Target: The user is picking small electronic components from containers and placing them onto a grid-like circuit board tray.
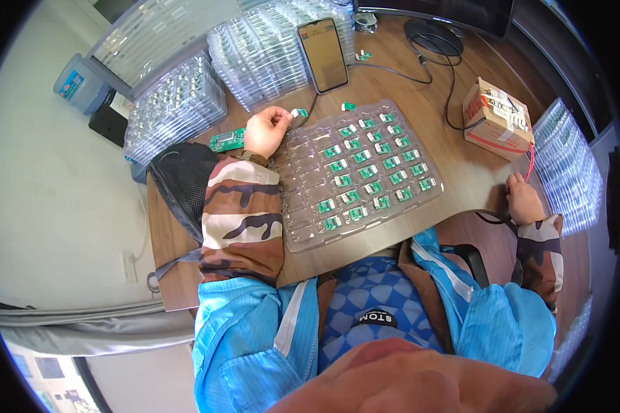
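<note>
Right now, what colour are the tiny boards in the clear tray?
Green, with small pale parts; the small circuit boards in the clear plastic tray show best in the head view.

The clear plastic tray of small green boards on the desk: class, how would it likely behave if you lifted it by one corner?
The clear tray looks thin and moulded, so it would probably flex and sag. Its green boards sit loose in shallow pockets and could spill if it tilts. It seems light, so a push would likely slide it across the desk.
</note>
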